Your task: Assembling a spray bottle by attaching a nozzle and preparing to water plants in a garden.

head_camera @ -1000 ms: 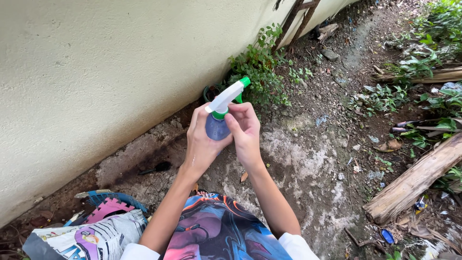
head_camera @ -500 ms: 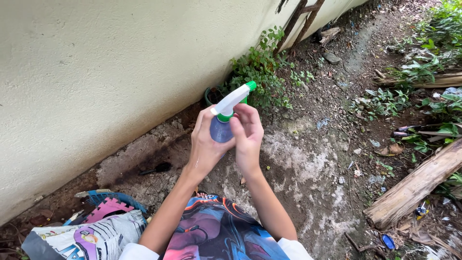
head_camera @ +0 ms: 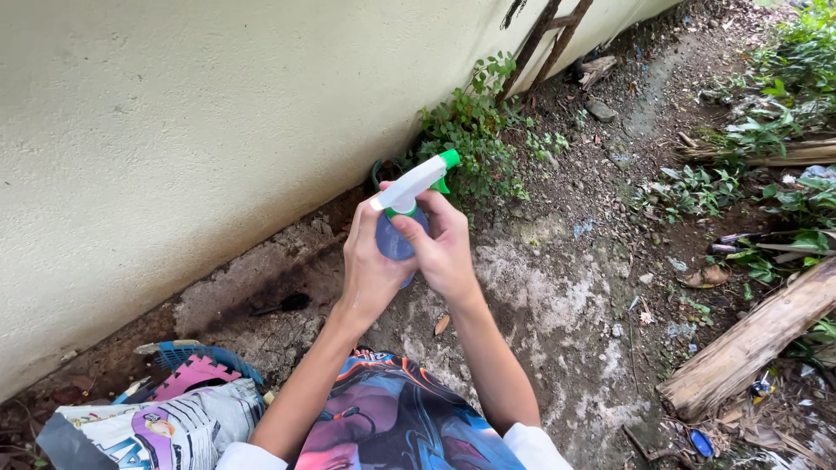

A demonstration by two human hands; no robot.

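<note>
While both hands cup it chest-high before the cream wall (head_camera: 174,130), the translucent blue plastic spray bottle with white-green trigger head (head_camera: 396,235) looks light, slippery; left hand (head_camera: 370,265) fingers wrap its body, right hand (head_camera: 444,252) fingers pinch the collar.

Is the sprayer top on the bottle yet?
Nearly: the white-and-green trigger sprayer top sits on the blue plastic spray bottle. The left hand holds the bottle while the right hand grips the collar. No spraying shows; the leafy green weeds look untouched.
</note>
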